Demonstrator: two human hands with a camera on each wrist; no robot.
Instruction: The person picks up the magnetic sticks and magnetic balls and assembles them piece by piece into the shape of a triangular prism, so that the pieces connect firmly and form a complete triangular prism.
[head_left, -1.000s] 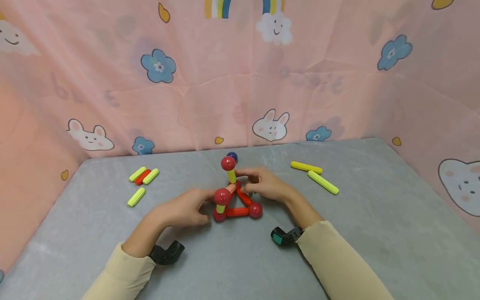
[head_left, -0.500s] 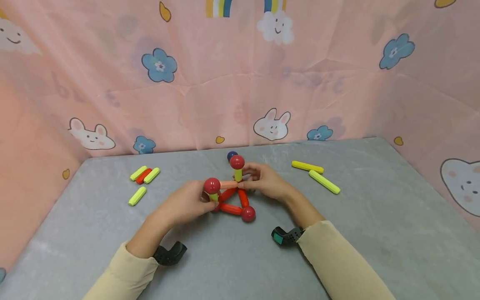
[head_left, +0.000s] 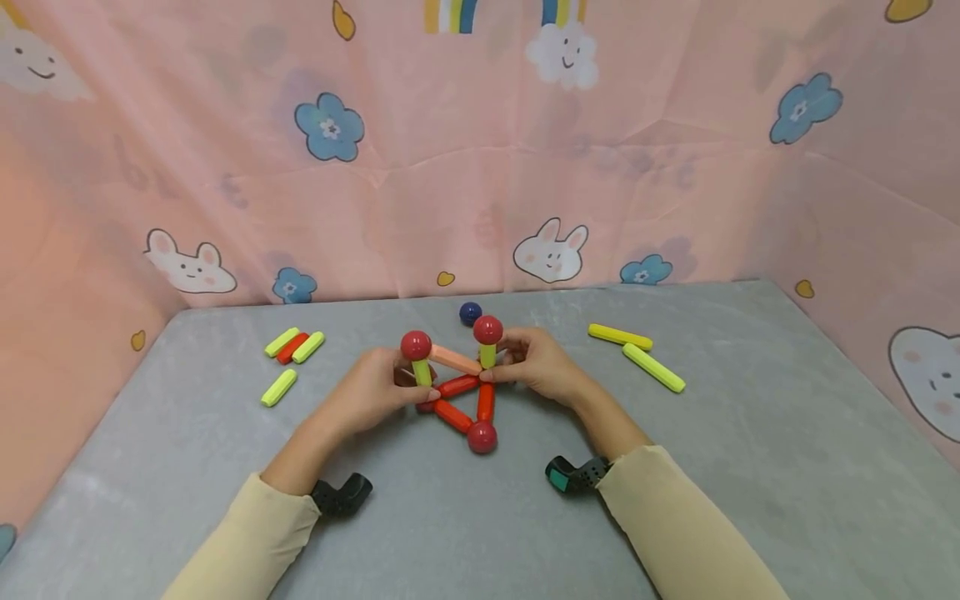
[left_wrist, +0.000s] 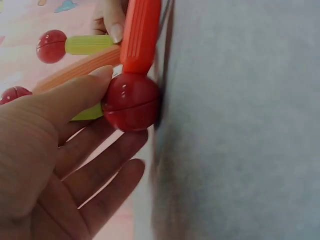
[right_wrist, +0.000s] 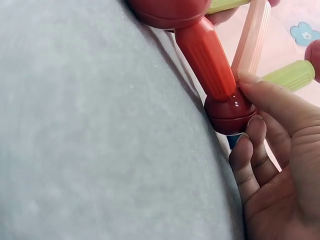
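Observation:
A magnetic-stick structure stands on the table, with red sticks [head_left: 453,415] forming a triangle between red balls. Two short yellow-green sticks [head_left: 488,356] rise from it, each topped by a red ball [head_left: 487,330]. A peach stick [head_left: 455,360] slants from the back right corner toward the left upright's top ball. My left hand [head_left: 367,385] pinches the left corner ball [left_wrist: 131,102] between thumb and fingers. My right hand [head_left: 542,367] grips the back right corner ball [right_wrist: 230,112], its thumb by the peach stick's lower end. The front corner ball [head_left: 482,437] is untouched.
A dark blue ball [head_left: 470,313] lies behind the structure. Short yellow-green sticks [head_left: 279,387] and a red stick [head_left: 292,348] lie at the left. Two long yellow sticks [head_left: 654,367] lie at the right. A pink patterned cloth [head_left: 450,200] hangs behind the table.
The structure has turned, its left corner swinging left and back while its front corner shifted left and forward. My left hand, apart from the corner ball at first, now holds it.

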